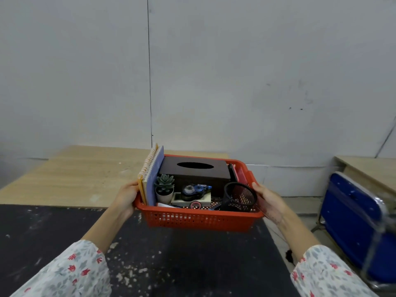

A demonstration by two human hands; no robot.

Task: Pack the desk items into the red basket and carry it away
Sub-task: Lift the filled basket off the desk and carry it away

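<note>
Head view: the packing looks finished and the carrying step is in hand. The red basket [201,219] is held up over the near edge of the dark worktop [64,228], apparently lifted clear of it, gripped at both short ends. The left hand [126,199] clasps the left rim, its fingers [132,184] curled against the rim beside the upright notebooks; the right hand [269,202] wraps the right rim, thumb on top and the rest of the fingers hidden under the edge.

Inside I count one dark tissue box [194,173] at the back, two spiral notebooks [150,174] standing along the left wall, one small potted succulent [164,188], one blue correction-tape dispenser [196,189] on a pale block, one small red tape roll [195,204], and one black mesh pen cup [240,197] lying tilted at the right. A reddish flat item at the back right is too hidden to name.

The next move, as I judge it, calls for keeping the basket level while turning away, since the notebooks and pen cup could tip. One wooden worktop [81,174] lies beyond, and one blue folding chair [355,224] stands at the right
</note>
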